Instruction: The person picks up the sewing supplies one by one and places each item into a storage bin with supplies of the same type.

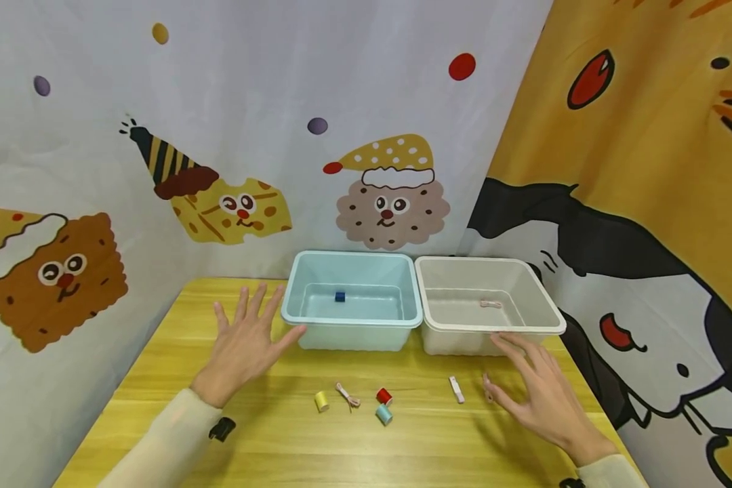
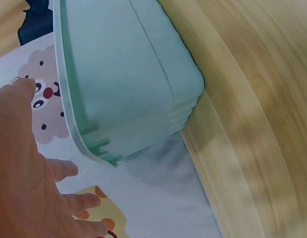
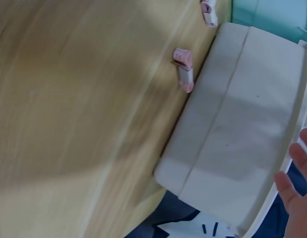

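My left hand (image 1: 247,342) is spread with straight fingers beside the left end of the light blue bin (image 1: 354,337); it holds nothing. My right hand (image 1: 539,393) hovers in front of the white bin (image 1: 463,342), fingers loosely extended and nothing in its grip. By its thumb a small pink-and-white bundle (image 3: 184,69) lies on the table, partly hidden by the thumb in the head view. A second white-and-pink bundle (image 1: 456,390) lies to its left. Inside the light blue bin is a dark blue spool (image 1: 339,297); inside the white bin, a pale pink bundle (image 1: 491,303).
On the table's (image 1: 280,447) middle lie a yellow thread spool (image 1: 322,401), a pinkish thread bundle (image 1: 348,396), a red spool (image 1: 383,396) and a light blue spool (image 1: 383,414). Both bins stand side by side against a printed curtain (image 1: 250,102).
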A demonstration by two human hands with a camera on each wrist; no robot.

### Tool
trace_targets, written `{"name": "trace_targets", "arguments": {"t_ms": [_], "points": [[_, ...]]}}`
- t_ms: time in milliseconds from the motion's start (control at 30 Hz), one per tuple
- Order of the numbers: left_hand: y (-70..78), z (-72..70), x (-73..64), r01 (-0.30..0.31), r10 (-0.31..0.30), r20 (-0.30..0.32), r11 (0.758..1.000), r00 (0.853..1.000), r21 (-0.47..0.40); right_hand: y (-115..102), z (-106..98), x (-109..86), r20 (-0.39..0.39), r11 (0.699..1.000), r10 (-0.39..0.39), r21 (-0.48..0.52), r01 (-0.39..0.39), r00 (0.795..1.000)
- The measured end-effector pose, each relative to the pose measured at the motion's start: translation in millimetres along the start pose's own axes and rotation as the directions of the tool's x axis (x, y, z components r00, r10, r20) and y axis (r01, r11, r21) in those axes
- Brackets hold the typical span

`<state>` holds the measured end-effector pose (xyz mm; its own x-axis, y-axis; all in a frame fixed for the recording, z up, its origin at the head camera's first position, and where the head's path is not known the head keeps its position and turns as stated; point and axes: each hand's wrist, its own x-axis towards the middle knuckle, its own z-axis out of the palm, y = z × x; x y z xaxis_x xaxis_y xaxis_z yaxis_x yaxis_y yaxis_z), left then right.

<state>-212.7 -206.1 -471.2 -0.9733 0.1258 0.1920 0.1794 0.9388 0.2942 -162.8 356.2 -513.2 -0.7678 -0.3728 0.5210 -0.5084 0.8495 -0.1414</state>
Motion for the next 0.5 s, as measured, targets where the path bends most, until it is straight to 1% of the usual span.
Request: {"name": "trace_targets", "arguments": {"t_ms": [133, 333, 500], "points": [[1.7, 1.8, 4.8, 0.004, -0.004, 0.008, 1.000, 1.000, -0.012, 3.7, 1.9, -4.0, 0.017, 1.000, -0.015, 0.006, 0.015, 1.000], [3.1, 3.2, 10.4, 0.015, -0.014, 0.032, 0.999, 0.999, -0.031, 9.1, 5.8, -6.4, 0.070, 0.999, -0.007, 0.045, 0.004, 0.998], [2.7, 4.7, 14.0, 0.026, -0.024, 0.052, 0.999, 0.998, -0.043, 13.8, 9.4, -7.9, 0.088, 0.996, -0.009, 0.086, 0.001, 0.996]]}}
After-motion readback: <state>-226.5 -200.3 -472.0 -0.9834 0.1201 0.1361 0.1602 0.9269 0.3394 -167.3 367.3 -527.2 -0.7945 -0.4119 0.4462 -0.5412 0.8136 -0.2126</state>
